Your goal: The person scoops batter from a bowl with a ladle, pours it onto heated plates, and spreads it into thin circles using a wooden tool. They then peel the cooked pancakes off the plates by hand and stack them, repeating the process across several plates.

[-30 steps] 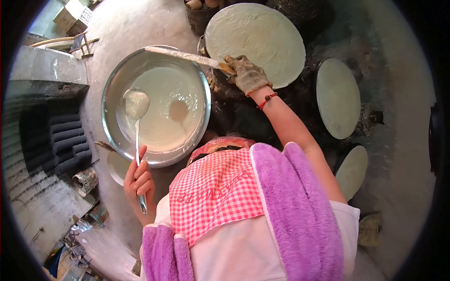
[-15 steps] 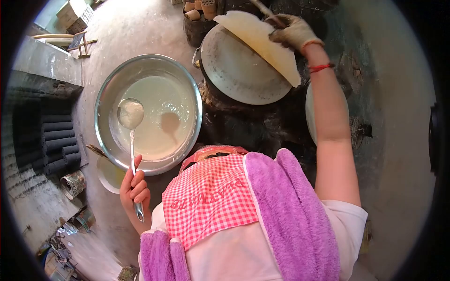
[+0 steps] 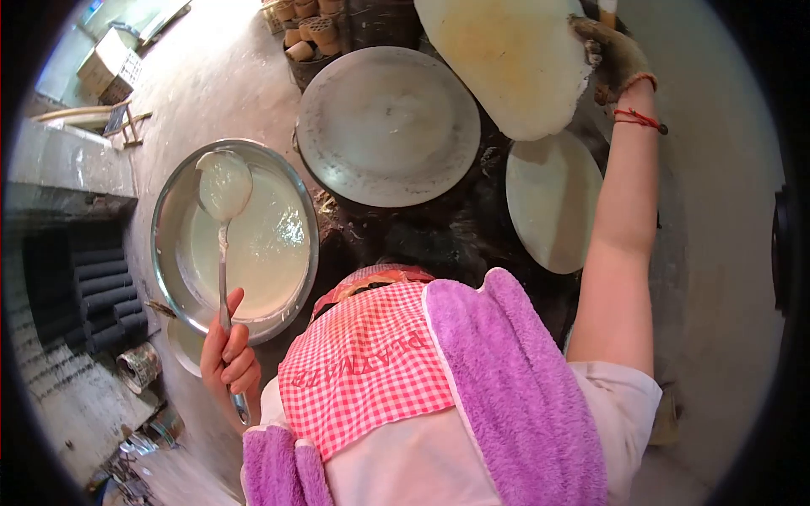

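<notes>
My left hand (image 3: 229,358) is closed round the handle of a metal ladle (image 3: 224,190), whose bowl, full of pale batter, is over the large steel basin (image 3: 308,278). White batter (image 3: 253,266) lies in the basin. At the upper right my right hand (image 3: 616,55), in a soiled glove, grips the edge of a large thin pancake (image 3: 506,59) with a browned patch. A wooden handle (image 3: 607,10) shows beside that hand. The pancake hangs apart from the round griddle (image 3: 388,126), whose greyish top is bare. Its lower edge is just above a pale round plate (image 3: 553,202).
A bucket with perforated clay-coloured cylinders (image 3: 312,38) stands behind the griddle. Stacked black cylinders (image 3: 105,287) are at the left, near a small tin (image 3: 139,367). A small wooden chair (image 3: 126,126) and a box (image 3: 110,66) are at the upper left.
The pancake has come off the griddle and moved right with my right hand, unfolding into full view. My left hand has raised the filled ladle. The camera view has shifted.
</notes>
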`<state>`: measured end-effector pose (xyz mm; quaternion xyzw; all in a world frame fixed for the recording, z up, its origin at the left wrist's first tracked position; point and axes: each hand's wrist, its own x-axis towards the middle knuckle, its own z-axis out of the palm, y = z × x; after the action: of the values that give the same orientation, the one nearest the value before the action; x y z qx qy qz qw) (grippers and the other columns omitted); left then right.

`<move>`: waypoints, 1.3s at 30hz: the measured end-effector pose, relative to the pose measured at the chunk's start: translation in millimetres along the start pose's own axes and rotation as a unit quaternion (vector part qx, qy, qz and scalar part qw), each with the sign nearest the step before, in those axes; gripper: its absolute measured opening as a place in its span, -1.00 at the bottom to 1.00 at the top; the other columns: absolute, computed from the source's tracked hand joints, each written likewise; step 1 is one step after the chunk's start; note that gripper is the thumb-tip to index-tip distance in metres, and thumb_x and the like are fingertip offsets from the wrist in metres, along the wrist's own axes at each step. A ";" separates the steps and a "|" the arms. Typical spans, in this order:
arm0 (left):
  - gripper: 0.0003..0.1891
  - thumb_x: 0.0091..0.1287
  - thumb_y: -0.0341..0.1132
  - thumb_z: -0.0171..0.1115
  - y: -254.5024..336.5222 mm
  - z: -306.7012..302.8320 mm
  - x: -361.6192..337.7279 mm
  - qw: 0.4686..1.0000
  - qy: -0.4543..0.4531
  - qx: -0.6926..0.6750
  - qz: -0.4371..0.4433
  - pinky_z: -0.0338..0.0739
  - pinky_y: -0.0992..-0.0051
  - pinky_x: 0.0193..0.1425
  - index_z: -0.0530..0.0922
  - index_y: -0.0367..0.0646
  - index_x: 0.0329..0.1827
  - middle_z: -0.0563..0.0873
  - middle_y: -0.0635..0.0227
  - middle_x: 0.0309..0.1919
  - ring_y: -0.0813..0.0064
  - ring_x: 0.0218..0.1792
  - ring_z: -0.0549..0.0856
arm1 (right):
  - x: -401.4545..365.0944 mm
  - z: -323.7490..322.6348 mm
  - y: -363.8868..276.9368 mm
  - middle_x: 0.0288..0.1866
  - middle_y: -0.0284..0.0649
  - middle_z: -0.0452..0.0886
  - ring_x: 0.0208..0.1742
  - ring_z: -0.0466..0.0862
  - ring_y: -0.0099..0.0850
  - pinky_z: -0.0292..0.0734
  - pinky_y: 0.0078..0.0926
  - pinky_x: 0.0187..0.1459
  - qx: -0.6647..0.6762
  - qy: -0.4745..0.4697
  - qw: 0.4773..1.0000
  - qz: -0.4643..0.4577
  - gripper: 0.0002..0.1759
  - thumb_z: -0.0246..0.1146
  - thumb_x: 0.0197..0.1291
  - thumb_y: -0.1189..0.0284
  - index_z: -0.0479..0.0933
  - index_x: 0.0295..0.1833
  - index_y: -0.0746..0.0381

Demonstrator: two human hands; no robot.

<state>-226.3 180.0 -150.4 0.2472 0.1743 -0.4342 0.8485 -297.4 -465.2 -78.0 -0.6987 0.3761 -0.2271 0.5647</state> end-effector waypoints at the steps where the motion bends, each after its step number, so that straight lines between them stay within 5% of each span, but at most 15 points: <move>1: -0.51 0.58 -0.28 -0.35 0.9 1.6 2.8 1.000 -0.006 0.006 -0.009 0.17 0.75 -0.81 -0.08 -0.25 0.51 0.23 0.48 -0.53 0.78 -0.76 0.17 | -11.7 -14.6 0.1 0.00 -0.28 0.63 -0.39 0.55 -0.63 0.37 -0.73 -0.48 0.021 0.014 1.000 -0.003 -0.55 0.09 0.30 0.54 0.33 0.29 0.42; 4: -0.51 0.57 -0.30 -0.29 7.7 3.3 13.9 0.996 -0.053 0.044 -0.065 0.15 0.75 -0.83 -0.04 -0.24 0.50 0.24 0.49 -0.54 0.80 -0.77 0.16 | -63.9 -69.6 3.7 0.09 -0.27 0.60 -0.41 0.51 -0.68 0.36 -0.77 -0.52 0.085 0.076 0.993 -0.015 -0.61 -0.01 0.39 0.53 0.36 0.28 0.41; 8: -0.48 0.53 -0.34 -0.18 16.5 3.0 41.3 0.976 -0.076 0.097 -0.179 0.11 0.72 -0.83 -0.02 -0.22 0.51 0.22 0.49 -0.55 0.79 -0.78 0.16 | -185.4 -135.2 50.1 0.03 -0.27 0.63 -0.49 0.45 -0.71 0.36 -0.80 -0.58 0.177 0.188 0.966 -0.016 -0.58 0.19 0.27 0.54 0.42 0.23 0.40; 12: -0.49 0.49 -0.39 -0.11 41.5 -9.3 49.1 0.907 -0.135 0.100 -0.387 0.05 0.70 -0.81 0.06 -0.27 0.47 0.17 0.52 -0.57 0.79 -0.77 0.14 | -413.4 -151.9 50.6 -0.21 -0.30 0.69 -0.53 0.46 -0.71 0.37 -0.79 -0.61 0.238 0.387 0.890 -0.025 -0.74 0.23 0.26 0.46 0.59 -0.03 0.41; 15: -0.50 0.50 -0.37 -0.11 38.1 2.0 40.4 0.865 -0.131 0.168 -0.454 0.08 0.70 -0.82 0.08 -0.28 0.46 0.19 0.50 -0.56 0.78 -0.77 0.16 | -579.7 -134.4 30.1 -0.22 -0.28 0.68 -0.57 0.43 -0.68 0.39 -0.77 -0.59 0.233 0.521 0.821 0.000 -0.75 0.12 0.33 0.47 0.55 0.01 0.42; 20: -0.50 0.56 -0.26 -0.22 66.1 33.1 -31.5 0.737 -0.191 0.181 -0.623 0.19 0.69 -0.75 -0.01 -0.20 0.50 0.25 0.48 -0.55 0.75 -0.72 0.22 | -879.3 -22.4 -86.1 -0.48 -0.54 0.48 -0.56 0.41 -0.73 0.26 -0.73 -0.63 0.206 0.700 0.684 -0.019 -0.76 0.29 0.23 0.36 0.58 -0.04 0.24; 24: -0.47 0.58 -0.21 -0.26 70.3 62.3 -121.6 0.634 -0.187 0.162 -0.733 0.23 0.62 -0.71 -0.08 -0.14 0.53 0.26 0.45 -0.53 0.69 -0.71 0.25 | -1090.8 71.2 -161.7 -0.53 -0.59 0.40 -0.59 0.35 -0.64 0.32 -0.57 -0.55 0.177 0.780 0.589 -0.117 -0.76 0.19 0.30 0.28 0.54 -0.02 0.17; 26: -0.46 0.58 -0.20 -0.26 88.6 68.9 -168.4 0.590 -0.200 0.163 -0.765 0.24 0.61 -0.71 -0.09 -0.13 0.54 0.26 0.45 -0.52 0.68 -0.71 0.25 | -1194.2 140.5 -204.1 -0.74 -0.44 0.43 -0.79 0.36 -0.55 0.19 -0.56 -0.76 0.203 0.808 0.529 -0.163 -0.89 0.34 0.07 0.35 0.55 -0.44 0.05; 27: -0.46 0.58 -0.20 -0.27 97.9 70.1 -191.3 0.573 -0.205 0.163 -0.777 0.24 0.61 -0.71 -0.10 -0.13 0.54 0.26 0.44 -0.52 0.68 -0.71 0.25 | -1247.5 166.1 -226.0 -0.81 -0.48 0.35 -0.80 0.35 -0.53 0.18 -0.56 -0.77 0.197 0.839 0.491 -0.127 -0.76 0.31 0.11 0.24 0.49 -0.56 -0.01; 30: -0.45 0.58 -0.19 -0.27 123.4 86.9 -251.2 0.536 -0.218 0.148 -0.802 0.24 0.59 -0.71 -0.12 -0.12 0.54 0.26 0.43 -0.51 0.67 -0.71 0.25 | -1348.1 281.9 -313.8 -0.80 -0.49 0.38 -0.80 0.38 -0.53 0.20 -0.58 -0.77 0.115 0.879 0.442 -0.136 -0.79 0.32 0.10 0.26 0.50 -0.52 0.02; 32: -0.45 0.58 -0.19 -0.27 131.1 101.9 -310.2 0.520 -0.223 0.158 -0.809 0.24 0.58 -0.71 -0.13 -0.12 0.55 0.26 0.43 -0.51 0.66 -0.71 0.25 | -1466.1 316.1 -304.4 -0.70 -0.43 0.55 -0.82 0.41 -0.49 0.34 -0.47 -0.76 0.151 0.865 0.391 -0.276 -0.86 0.37 0.05 0.29 0.59 -0.36 0.09; 34: -0.44 0.58 -0.18 -0.27 174.1 99.2 -348.0 0.501 -0.232 0.150 -0.820 0.24 0.57 -0.71 -0.14 -0.11 0.55 0.26 0.42 -0.50 0.65 -0.71 0.26 | -1541.0 421.8 -302.3 -0.54 -0.55 0.39 -0.59 0.36 -0.60 0.33 -0.59 -0.55 0.139 0.734 0.465 -0.474 -0.80 0.15 0.32 0.28 0.53 -0.07 0.15; 36: -0.44 0.58 -0.18 -0.28 229.1 100.5 -399.4 0.479 -0.237 0.149 -0.832 0.24 0.56 -0.72 -0.15 -0.08 0.56 0.25 0.42 -0.52 0.63 -0.73 0.25 | -1522.3 530.9 -354.2 -0.56 -0.52 0.39 -0.62 0.33 -0.60 0.31 -0.60 -0.59 0.067 0.900 0.314 -0.293 -0.78 0.16 0.31 0.24 0.52 -0.12 0.16; 38: -0.44 0.58 -0.17 -0.29 162.6 143.6 -387.0 0.472 -0.214 0.170 -0.839 0.24 0.54 -0.74 -0.16 -0.04 0.56 0.24 0.42 -0.54 0.61 -0.74 0.25 | -1635.7 499.0 -196.6 -0.60 -0.52 0.36 -0.48 0.42 -0.51 0.51 -0.43 -0.30 -0.013 0.925 0.358 -0.126 -0.67 0.13 0.31 0.10 0.52 -0.12 0.14; 39: -0.44 0.58 -0.17 -0.28 170.6 149.0 -399.3 0.463 -0.224 0.174 -0.840 0.25 0.53 -0.74 -0.16 -0.04 0.56 0.24 0.42 -0.54 0.61 -0.74 0.25 | -1610.5 517.9 -203.1 -0.47 -0.47 0.45 -0.29 0.45 -0.46 0.42 -0.29 -0.02 0.038 0.947 0.265 -0.175 -0.58 0.06 0.31 0.00 0.52 -0.05 0.12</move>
<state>-298.3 440.2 220.9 0.0186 0.0221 -0.9993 0.0240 -847.3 1130.5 155.9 -0.0141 0.5039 -0.8353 -0.2196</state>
